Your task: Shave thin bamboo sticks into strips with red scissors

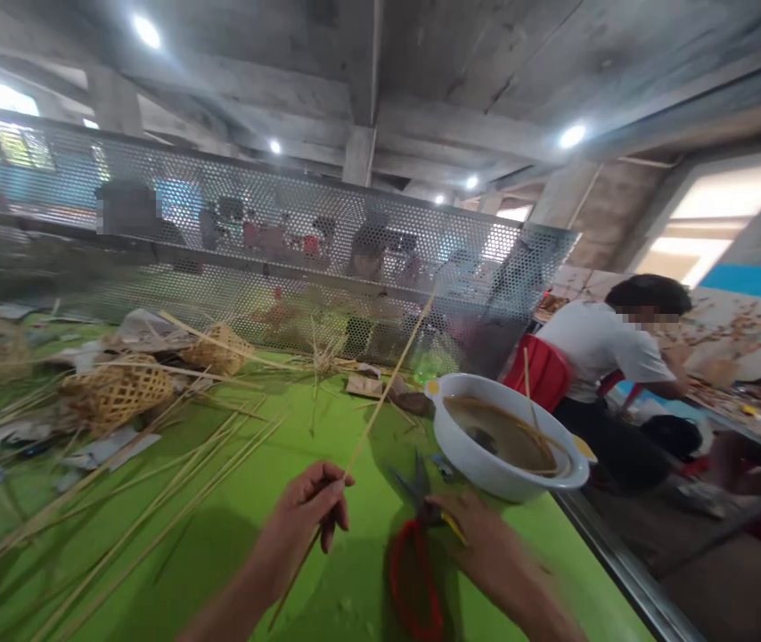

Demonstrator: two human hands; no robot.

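Observation:
My left hand (314,508) is closed around a long thin bamboo strip (387,388). The strip slants up and away to the right, and its lower end sticks out below my fist. Beside it, my right hand (480,535) lies low over the table, its fingers blurred and partly hidden. At its fingertips are scissors with red handles (429,580), their dark blades pointing away from me. A yellow handle (454,528) shows along the edge of my right hand; what tool it belongs to is hidden.
A white basin (451,437) of brownish water with a coiled strip stands at the table's right edge. Loose bamboo strips (173,490) and woven baskets (119,392) lie left. A perforated metal screen (274,223) runs along the back. A person (601,348) sits to the right.

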